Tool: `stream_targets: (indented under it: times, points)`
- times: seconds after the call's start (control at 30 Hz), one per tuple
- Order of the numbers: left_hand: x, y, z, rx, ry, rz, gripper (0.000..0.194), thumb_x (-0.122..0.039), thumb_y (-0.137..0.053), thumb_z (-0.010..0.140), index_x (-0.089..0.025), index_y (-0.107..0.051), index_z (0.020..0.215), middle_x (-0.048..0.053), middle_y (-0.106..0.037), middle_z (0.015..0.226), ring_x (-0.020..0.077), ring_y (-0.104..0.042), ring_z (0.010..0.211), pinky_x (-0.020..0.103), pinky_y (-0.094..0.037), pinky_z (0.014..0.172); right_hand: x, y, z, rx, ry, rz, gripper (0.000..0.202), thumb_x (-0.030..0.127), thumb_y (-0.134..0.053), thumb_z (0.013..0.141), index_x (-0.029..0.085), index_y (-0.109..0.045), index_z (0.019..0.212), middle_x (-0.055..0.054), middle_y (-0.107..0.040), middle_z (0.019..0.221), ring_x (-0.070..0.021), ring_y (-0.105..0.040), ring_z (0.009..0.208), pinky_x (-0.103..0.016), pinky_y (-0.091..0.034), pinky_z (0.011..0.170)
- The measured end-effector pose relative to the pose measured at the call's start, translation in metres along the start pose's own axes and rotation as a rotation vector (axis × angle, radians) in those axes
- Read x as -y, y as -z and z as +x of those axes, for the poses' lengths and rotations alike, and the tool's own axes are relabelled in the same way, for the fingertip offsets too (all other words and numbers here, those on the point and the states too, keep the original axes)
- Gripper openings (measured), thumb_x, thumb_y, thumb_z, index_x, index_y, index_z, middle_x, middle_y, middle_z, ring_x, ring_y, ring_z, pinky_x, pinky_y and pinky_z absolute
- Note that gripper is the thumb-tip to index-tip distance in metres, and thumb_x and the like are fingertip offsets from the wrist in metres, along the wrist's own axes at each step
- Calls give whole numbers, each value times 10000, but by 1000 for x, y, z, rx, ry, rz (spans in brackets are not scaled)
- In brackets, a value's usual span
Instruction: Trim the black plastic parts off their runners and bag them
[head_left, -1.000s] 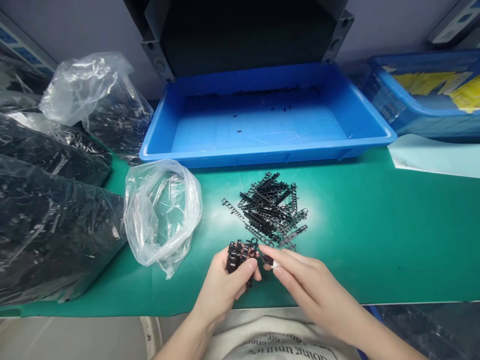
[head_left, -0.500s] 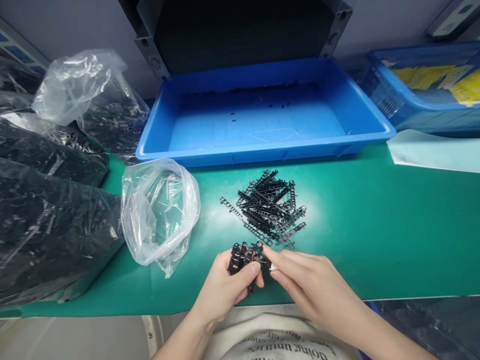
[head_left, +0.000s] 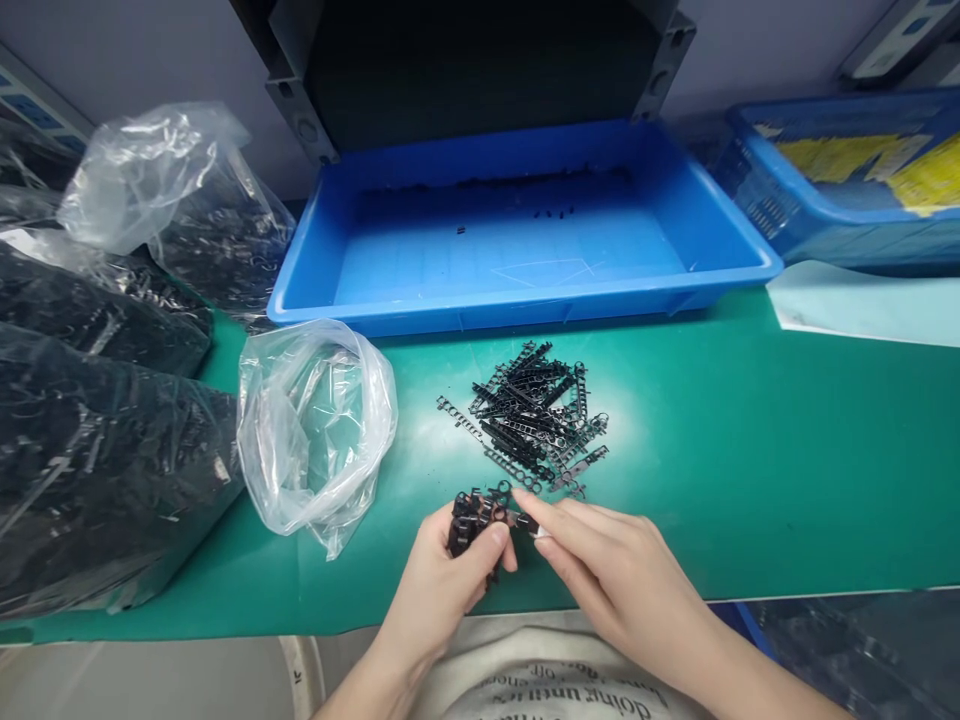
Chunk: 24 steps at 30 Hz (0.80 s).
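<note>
My left hand [head_left: 450,565] is closed around a bunch of small black plastic parts [head_left: 466,518], thumb pressed on top. Close beside it, my right hand [head_left: 600,555] pinches a small tool with a white and black end [head_left: 534,527], its tip against the parts; most of the tool is hidden by the fingers. The right index finger reaches to a ring-shaped end of one part. Just beyond both hands lies a loose pile of black ladder-like plastic strips [head_left: 532,410] on the green table mat [head_left: 750,440].
An opened clear plastic bag [head_left: 375,420] stands left of the pile. Bags full of black parts [head_left: 105,470] crowd the left side. At the back is a wide blue tray [head_left: 525,310] with several tiny black pieces inside. A blue basket [head_left: 817,225] and a pale sheet [head_left: 862,305] are at right.
The view has shifted slightly. A small gap shows between my left thumb and the tool tip in my right hand. More tiny black pieces show in the tray.
</note>
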<state>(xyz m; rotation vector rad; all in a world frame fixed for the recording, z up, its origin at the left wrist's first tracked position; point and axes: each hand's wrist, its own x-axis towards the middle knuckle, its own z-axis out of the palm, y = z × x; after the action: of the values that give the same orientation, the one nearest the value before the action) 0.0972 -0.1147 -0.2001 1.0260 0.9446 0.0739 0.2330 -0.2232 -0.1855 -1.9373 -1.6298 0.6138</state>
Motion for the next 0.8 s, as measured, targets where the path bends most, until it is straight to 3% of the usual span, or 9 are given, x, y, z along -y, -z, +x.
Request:
stream_targets:
  times: [0.1,0.2,0.33,0.43,0.6,0.67,0.73,0.8]
  points:
    - [-2,3,-1,-75,-19,-77,326,-442,-624,715,-130,-547,767,-16,-537,550,45,-339,388,170,-213,359,-6,0,5,-64,-41,-19,334,293,-327,949,181,-485,1222,-33,-673,867,-146,-624,715,-245,-445,569]
    - [-5,6,2,-56,-59,-235,257,-386,-597,734,-138,-530,722,-12,-514,501,82,-404,439,192,-292,417,-13,-3,17,-175,-92,-188,269,344,-398,926,175,-580,1031,-44,-680,851,-176,-638,672,-265,-419,511]
    - [-8,10,5,5,-160,-449,192,-298,-571,770,-150,-505,667,-26,-455,511,97,-449,525,216,-360,540,-12,-9,34,-21,-81,-425,139,316,-616,807,180,-600,833,-9,-635,722,-172,-602,521,-267,-279,392]
    - [-10,14,6,10,-179,-554,153,-267,-599,757,-166,-496,707,-41,-436,565,92,-453,548,221,-365,560,-9,-10,39,82,-115,-559,102,256,-641,786,166,-593,779,-20,-604,717,-166,-578,474,-277,-173,380]
    - [-16,22,8,-101,-213,-412,198,-213,-643,723,-182,-449,713,-46,-470,625,96,-488,572,215,-380,531,-13,4,36,161,-25,-446,25,209,-574,820,196,-591,833,-15,-585,831,-121,-527,472,-246,-196,399]
    - [-19,23,9,-108,-179,-296,192,-213,-646,720,-175,-458,724,-21,-539,677,113,-530,617,230,-419,564,-14,13,34,177,67,-345,117,153,-591,783,214,-585,882,-13,-570,942,-92,-485,474,-227,-254,418]
    - [-19,22,9,-20,-96,-195,175,-247,-639,731,-157,-489,742,22,-594,743,130,-564,648,244,-446,584,-12,21,33,195,150,-275,191,96,-598,741,218,-581,887,-11,-555,1005,-67,-436,464,-217,-289,436]
    - [-18,17,9,148,-2,-133,204,-298,-641,735,-142,-514,770,38,-602,730,142,-583,638,238,-448,553,-9,25,33,205,193,-246,191,76,-588,726,209,-581,863,-12,-557,1003,-57,-406,457,-213,-300,440]
